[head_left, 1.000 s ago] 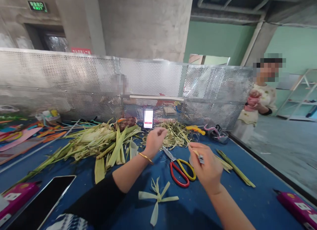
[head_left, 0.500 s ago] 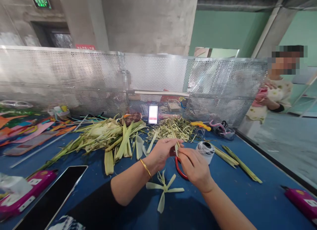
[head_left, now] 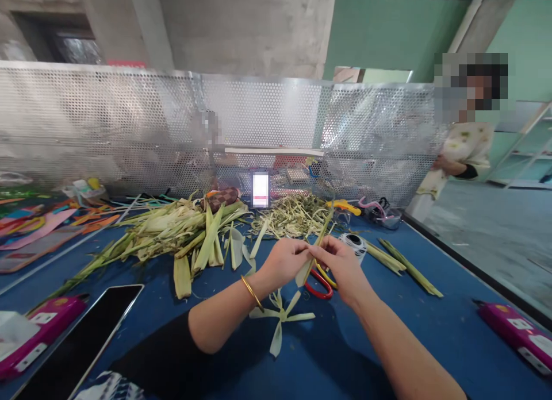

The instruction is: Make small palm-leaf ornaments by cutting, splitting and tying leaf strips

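Note:
Both hands pinch one pale green husk strip [head_left: 304, 273] above the middle of the table; its narrow end points up and away, its wider end hangs down. My left hand [head_left: 286, 264], with a gold bangle at the wrist, grips it from the left. My right hand [head_left: 340, 266] is closed on it from the right, fingertips touching the left ones. Under the hands lie scissors with red handles [head_left: 321, 289], partly hidden. Closer to me a star-shaped piece of knotted husk strips [head_left: 282, 316] lies flat on the blue table.
A husk pile [head_left: 181, 225] and thin shreds [head_left: 291, 216] lie behind. A thread spool [head_left: 354, 245] and green stalks [head_left: 411, 268] are to the right. A large phone [head_left: 90, 342] lies front left; purple boxes [head_left: 515, 331] flank the table. A person [head_left: 463, 147] stands beyond the mesh divider [head_left: 267, 115].
The husk strip has turned so its wide end shows below my fingers. My right hand has shifted up against the left. The view has tilted down; the person at right has turned.

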{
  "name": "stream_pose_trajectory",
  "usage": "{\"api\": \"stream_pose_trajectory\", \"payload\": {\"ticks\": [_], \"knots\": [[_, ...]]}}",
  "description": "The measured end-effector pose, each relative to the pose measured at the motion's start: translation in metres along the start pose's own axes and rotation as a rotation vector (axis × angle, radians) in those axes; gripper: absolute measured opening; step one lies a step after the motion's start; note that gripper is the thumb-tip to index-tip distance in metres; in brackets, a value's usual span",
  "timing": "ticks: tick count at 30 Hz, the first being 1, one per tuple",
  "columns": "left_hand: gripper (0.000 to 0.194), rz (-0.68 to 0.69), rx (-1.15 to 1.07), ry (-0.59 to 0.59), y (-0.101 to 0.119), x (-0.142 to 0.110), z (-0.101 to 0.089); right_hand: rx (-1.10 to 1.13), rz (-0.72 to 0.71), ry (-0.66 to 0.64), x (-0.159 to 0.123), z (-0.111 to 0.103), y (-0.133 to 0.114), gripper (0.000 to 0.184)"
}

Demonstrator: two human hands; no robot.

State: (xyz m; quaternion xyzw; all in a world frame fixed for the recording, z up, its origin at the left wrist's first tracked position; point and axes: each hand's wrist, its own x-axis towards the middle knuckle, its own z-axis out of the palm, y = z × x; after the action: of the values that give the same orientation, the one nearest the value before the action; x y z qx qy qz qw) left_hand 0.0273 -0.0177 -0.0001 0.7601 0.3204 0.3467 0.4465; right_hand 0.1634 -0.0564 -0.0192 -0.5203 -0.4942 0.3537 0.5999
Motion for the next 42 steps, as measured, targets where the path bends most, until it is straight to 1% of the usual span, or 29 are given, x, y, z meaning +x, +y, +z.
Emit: {"api": "stream_pose_trajectory", "payload": {"ticks": [3, 6, 8, 11, 14, 16, 19, 22, 24, 26, 27, 31, 35, 38, 42], "knots": [[0.03, -0.016, -0.004, -0.056, 0.001, -0.001, -0.001, 0.057, 0.036, 0.021, 0.0, -0.002, -0.002, 0.036], [0.022, -0.066, -0.022, -0.126, 0.0, 0.001, -0.003, 0.028, 0.01, 0.077, 0.0, -0.002, -0.005, 0.033], [0.019, -0.103, -0.045, -0.123, -0.002, 0.002, -0.002, 0.011, -0.006, 0.117, 0.0, -0.002, -0.005, 0.031], [0.019, -0.177, -0.136, -0.11, -0.005, 0.003, 0.0, 0.046, -0.026, 0.172, 0.001, -0.003, -0.004, 0.026], [0.014, -0.243, -0.208, -0.176, -0.006, 0.002, 0.0, 0.092, -0.043, 0.227, 0.003, -0.005, -0.002, 0.022], [0.012, -0.252, -0.208, -0.197, -0.006, 0.002, 0.0, 0.103, -0.043, 0.245, 0.004, -0.007, 0.0, 0.023], [0.012, -0.235, -0.207, -0.133, -0.007, 0.002, 0.002, 0.115, -0.022, 0.223, 0.004, -0.005, 0.001, 0.028], [0.015, -0.175, -0.177, 0.006, -0.008, 0.0, 0.007, 0.062, 0.062, 0.158, 0.002, 0.0, 0.003, 0.031], [0.018, -0.123, -0.133, 0.083, -0.01, -0.001, 0.01, 0.031, 0.118, 0.139, 0.001, 0.003, 0.005, 0.032], [0.02, -0.115, -0.136, 0.114, -0.009, -0.002, 0.013, 0.034, 0.133, 0.142, 0.001, 0.004, 0.005, 0.031], [0.019, -0.136, -0.167, 0.115, -0.009, -0.003, 0.014, 0.037, 0.129, 0.142, 0.001, 0.003, 0.005, 0.03], [0.014, -0.279, -0.321, 0.067, -0.002, -0.001, 0.009, 0.046, 0.088, 0.118, 0.003, -0.001, -0.001, 0.027], [0.008, -0.379, -0.379, -0.027, 0.002, 0.002, -0.002, 0.08, 0.068, 0.101, 0.004, -0.006, -0.007, 0.027], [0.011, -0.395, -0.334, -0.101, -0.001, 0.004, -0.01, 0.094, 0.067, 0.139, 0.005, -0.008, -0.006, 0.025], [0.011, -0.354, -0.199, -0.133, -0.004, 0.007, -0.018, 0.094, 0.041, 0.142, 0.006, -0.01, -0.004, 0.023]]}}
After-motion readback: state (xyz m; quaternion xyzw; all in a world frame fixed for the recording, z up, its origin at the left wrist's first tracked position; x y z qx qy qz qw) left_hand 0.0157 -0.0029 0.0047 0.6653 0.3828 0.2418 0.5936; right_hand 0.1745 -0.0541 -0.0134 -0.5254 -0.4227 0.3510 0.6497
